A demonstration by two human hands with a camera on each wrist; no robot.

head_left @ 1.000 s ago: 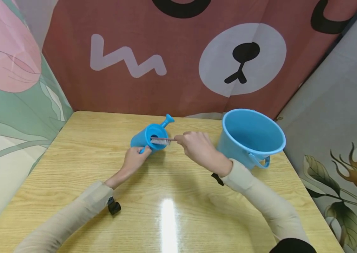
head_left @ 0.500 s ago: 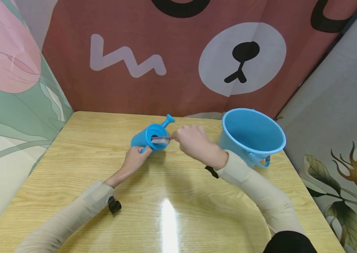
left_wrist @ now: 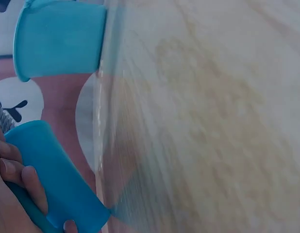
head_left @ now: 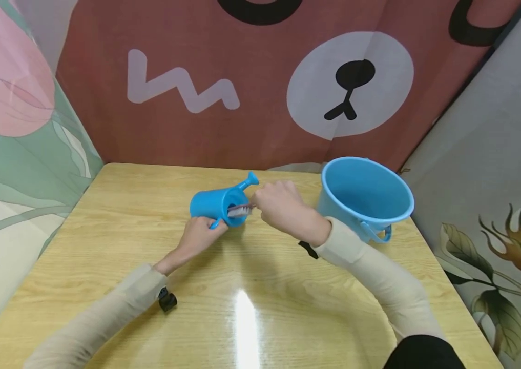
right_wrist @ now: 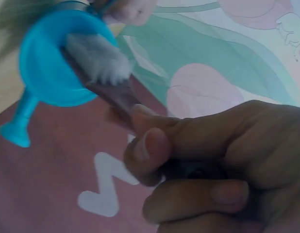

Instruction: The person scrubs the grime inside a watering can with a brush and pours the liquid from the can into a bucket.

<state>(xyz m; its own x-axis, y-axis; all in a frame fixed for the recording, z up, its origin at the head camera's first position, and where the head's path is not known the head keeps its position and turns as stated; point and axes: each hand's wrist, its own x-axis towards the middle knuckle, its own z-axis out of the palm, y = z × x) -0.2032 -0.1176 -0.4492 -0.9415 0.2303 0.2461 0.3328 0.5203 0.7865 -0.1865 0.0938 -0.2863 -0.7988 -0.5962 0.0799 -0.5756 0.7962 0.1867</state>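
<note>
A small blue watering can [head_left: 210,204] is tilted on its side above the table, its round mouth facing right and its spout toward the back right. My left hand [head_left: 198,237] grips its handle; in the left wrist view the fingers [left_wrist: 31,187] curl round that handle beside the can [left_wrist: 67,179]. With thumb and fingers my right hand [head_left: 283,210] pinches a brush [head_left: 240,210]. White bristles [right_wrist: 104,60] lie at the can's mouth in the right wrist view, the brush head partly inside the opening. The can's inside is only partly seen.
A large light-blue bucket [head_left: 366,192] stands on the wooden table [head_left: 159,328] at the back right, just behind my right forearm. Printed cloths [head_left: 186,133] hang along the table's back and sides.
The watering can has turned, its mouth now facing more to the right and its spout shifted slightly right. My right hand has moved a little left, with the brush still at the mouth.
</note>
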